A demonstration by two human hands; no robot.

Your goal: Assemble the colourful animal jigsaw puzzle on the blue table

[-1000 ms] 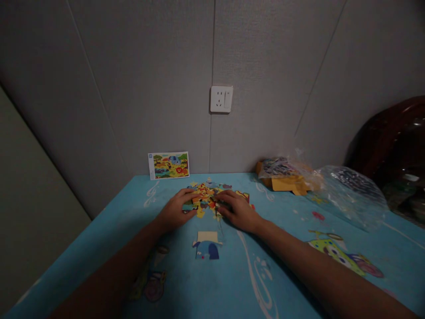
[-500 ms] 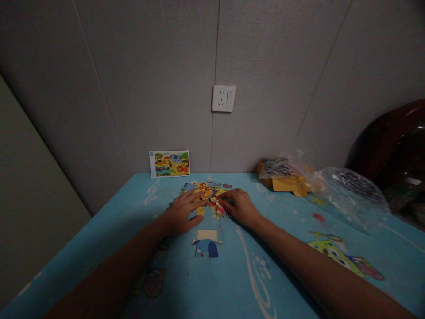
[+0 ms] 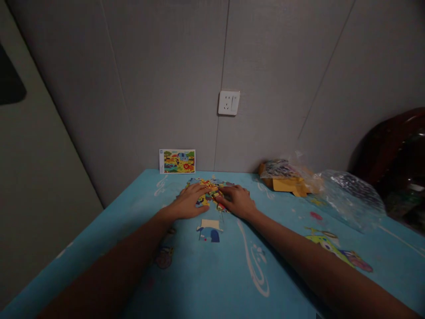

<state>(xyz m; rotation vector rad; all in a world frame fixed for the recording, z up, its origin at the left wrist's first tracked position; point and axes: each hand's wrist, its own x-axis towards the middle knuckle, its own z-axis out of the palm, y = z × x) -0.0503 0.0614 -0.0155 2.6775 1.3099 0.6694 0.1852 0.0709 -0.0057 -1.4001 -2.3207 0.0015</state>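
A heap of colourful jigsaw puzzle pieces [image 3: 210, 196] lies on the blue tablecloth under and between both hands. On the heap's left side rests my left hand [image 3: 188, 201], palm down with its fingers stretched out and thumb apart. My right hand [image 3: 238, 200] lies over the right side, fingers slightly bent and thumb apart from them, touching the pieces. Single pieces under the palms are hidden. Nearer to me sit a few joined puzzle pieces [image 3: 209, 232], showing a blue elephant's head below a pale piece.
A picture card [image 3: 178, 161] of animals leans against the wall at the back left. At the back right are an orange-yellow package [image 3: 289, 185] and crumpled clear plastic [image 3: 352, 197]. The blue tablecloth [image 3: 212, 279] covers the table; a wall socket [image 3: 229, 103] sits above.
My view has shifted a little to the left. The right hand's fingers have spread flatter over the pieces, while the left hand stays on the heap. The joined pieces lie as before.
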